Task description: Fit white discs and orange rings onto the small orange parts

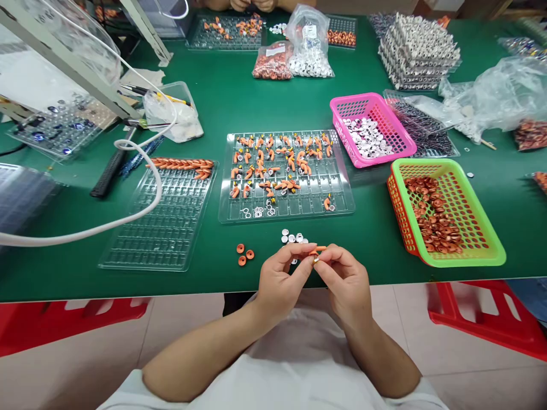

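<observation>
Both hands meet at the table's front edge over a small orange curved part (320,248) with a yellowish tip. My left hand (280,279) pinches it from one side between thumb and fingers. From the other side, my right hand (348,282) grips the same part near its tip; the fingertips hide some of it. Several white discs (292,238) lie just beyond my left fingers, and three copper-coloured dished discs (250,254) sit to the left. Behind them a transparent tray (299,214) carries many similar orange curved parts (260,165) and a few pale rings (258,212).
A green basket (478,213) of copper discs and a pink basket (337,122) of white discs stand at right. On the left lie a ribbed tray (149,245), a black-handled hammer (111,171) and a white cable (141,210). Another person's hands (254,4) show at the far edge.
</observation>
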`<state>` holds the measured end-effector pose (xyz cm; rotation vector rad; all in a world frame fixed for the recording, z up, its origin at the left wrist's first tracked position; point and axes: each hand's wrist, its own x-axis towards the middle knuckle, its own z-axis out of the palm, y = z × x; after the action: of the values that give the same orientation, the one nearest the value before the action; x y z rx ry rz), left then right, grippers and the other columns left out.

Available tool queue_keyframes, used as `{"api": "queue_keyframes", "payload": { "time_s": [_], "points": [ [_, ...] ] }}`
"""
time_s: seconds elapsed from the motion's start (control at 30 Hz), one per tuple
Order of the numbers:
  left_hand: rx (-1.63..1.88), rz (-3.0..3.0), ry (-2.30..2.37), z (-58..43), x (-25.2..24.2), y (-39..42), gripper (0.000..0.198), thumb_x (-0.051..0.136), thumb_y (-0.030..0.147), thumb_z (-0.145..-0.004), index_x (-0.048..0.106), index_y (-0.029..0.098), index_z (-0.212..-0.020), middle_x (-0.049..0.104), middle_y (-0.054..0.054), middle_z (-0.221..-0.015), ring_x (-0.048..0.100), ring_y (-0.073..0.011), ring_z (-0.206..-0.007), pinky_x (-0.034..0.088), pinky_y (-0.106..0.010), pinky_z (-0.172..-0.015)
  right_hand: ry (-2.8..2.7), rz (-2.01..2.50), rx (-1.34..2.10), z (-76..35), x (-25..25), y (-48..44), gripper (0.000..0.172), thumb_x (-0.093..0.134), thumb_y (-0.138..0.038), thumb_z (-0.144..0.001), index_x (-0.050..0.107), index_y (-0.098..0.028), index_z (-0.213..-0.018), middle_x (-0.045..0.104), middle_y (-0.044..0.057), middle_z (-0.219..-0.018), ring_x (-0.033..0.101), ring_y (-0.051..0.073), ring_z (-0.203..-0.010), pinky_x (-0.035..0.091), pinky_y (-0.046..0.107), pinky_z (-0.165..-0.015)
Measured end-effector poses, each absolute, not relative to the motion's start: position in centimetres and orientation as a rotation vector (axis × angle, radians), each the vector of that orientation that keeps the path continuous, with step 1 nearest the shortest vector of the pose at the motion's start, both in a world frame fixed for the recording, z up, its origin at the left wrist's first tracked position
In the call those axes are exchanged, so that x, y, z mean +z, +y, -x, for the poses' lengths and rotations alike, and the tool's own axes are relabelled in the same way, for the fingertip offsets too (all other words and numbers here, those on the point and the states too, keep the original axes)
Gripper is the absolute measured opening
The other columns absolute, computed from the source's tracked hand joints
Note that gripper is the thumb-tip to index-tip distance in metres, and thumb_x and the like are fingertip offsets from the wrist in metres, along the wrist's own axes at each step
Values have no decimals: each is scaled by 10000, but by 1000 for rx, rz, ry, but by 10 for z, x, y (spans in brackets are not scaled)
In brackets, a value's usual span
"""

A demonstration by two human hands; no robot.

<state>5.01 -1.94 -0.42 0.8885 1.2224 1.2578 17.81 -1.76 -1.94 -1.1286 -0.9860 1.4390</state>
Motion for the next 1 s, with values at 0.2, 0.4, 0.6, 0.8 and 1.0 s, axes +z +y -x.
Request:
{"api": "queue_keyframes", "payload": {
  "time_s": [0.2,0.4,0.6,0.8,1.0],
  "points": [
    [1242,-881,1215,-50,-4,-21,171,726,267,-859,784,209,-1010,792,-71,-1023,733,-232,-972,564,-343,-928,-1012,1163,1401,-180,-19,-17,120,711,-322,-868,664,-230,-808,611,9,-800,567,149,-731,467,259,-634],
    [1264,-938,1201,-48,-4,-21,169,709,219,-874,789,237,-1021,788,-47,-1062,723,-213,-1012,549,-316,-955,-1034,1223,1355,-181,-16,-17,100,710,-303,-878,672,-228,-824,599,-1,-791,547,139,-711,429,250,-604],
    [1269,-1010,1183,-44,-7,-22,152,707,219,-878,780,224,-1011,785,-54,-1033,720,-208,-986,562,-307,-917,-1120,1231,1380,-185,-10,-13,112,699,-317,-886,675,-232,-818,597,2,-794,543,145,-713,432,258,-609],
    [1288,-1013,1146,-41,-8,-22,105,716,223,-873,766,205,-964,780,-61,-994,721,-204,-957,564,-302,-900,-1218,1237,1393,-191,-6,-13,141,680,-344,-896,664,-221,-829,563,2,-777,513,141,-676,425,262,-594],
    [1307,-1071,1108,-40,-9,-22,135,687,160,-887,759,217,-986,776,-50,-1011,703,-181,-952,551,-281,-895,-1362,1230,1296,-193,-5,-14,77,637,-269,-922,647,-230,-856,559,6,-795,516,146,-694,424,272,-610]
  ]
}}
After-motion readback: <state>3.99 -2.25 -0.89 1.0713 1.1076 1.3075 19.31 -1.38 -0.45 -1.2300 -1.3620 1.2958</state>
